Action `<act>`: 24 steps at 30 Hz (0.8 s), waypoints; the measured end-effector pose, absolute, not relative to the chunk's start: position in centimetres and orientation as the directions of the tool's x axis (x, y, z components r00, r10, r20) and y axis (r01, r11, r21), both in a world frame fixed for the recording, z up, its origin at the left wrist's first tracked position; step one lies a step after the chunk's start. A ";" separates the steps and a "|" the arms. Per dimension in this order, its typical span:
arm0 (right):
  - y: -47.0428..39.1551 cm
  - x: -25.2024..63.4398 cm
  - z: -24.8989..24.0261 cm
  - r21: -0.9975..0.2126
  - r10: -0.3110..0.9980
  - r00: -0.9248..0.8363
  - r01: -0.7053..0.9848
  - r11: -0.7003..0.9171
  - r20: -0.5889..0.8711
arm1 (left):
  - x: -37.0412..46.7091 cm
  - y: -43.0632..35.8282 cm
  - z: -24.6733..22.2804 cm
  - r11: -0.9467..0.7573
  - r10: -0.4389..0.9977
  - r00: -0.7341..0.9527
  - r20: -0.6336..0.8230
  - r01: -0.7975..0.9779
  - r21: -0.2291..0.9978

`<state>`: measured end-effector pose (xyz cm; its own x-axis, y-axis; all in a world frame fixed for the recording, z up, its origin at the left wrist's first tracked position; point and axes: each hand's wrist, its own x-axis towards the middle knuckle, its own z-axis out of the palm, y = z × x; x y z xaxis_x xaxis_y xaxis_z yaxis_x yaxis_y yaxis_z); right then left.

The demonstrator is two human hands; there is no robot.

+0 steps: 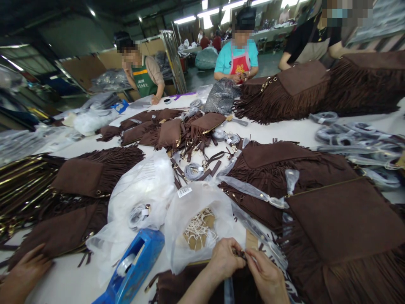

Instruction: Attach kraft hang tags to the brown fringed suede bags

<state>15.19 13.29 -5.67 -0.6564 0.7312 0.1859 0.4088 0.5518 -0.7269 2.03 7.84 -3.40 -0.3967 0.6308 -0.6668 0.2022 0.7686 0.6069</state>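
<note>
At counter's near edge: both hands pinching small metal clasp [241, 254]
Left grip [225, 258], right grip [267, 276] closed on it; blue tape dispenser [134, 267] left

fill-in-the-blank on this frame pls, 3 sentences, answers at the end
1. The left hand and right hand pinch a small part together just in front of a clear plastic bag holding ____ strings.
2. The tape dispenser beside that bag is ____ in colour.
3. The fringed bags spread over the table are all dark ____.

Missing words: white; blue; brown
</note>
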 end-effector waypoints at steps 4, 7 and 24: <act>13.3 15.4 -5.9 -0.686 0.705 -0.670 0.399 0.608 0.235 | 2.0 7.9 -3.7 0.766 0.631 -0.386 -0.673 0.174 0.619; 13.5 15.5 -5.9 -0.662 0.699 -0.671 0.409 0.628 0.249 | 2.0 7.9 -3.5 0.764 0.632 -0.385 -0.673 0.160 0.625; 13.5 15.9 -7.0 -0.687 0.671 -0.719 0.397 0.609 0.180 | 2.0 7.9 -3.8 0.764 0.627 -0.398 -0.669 0.147 0.629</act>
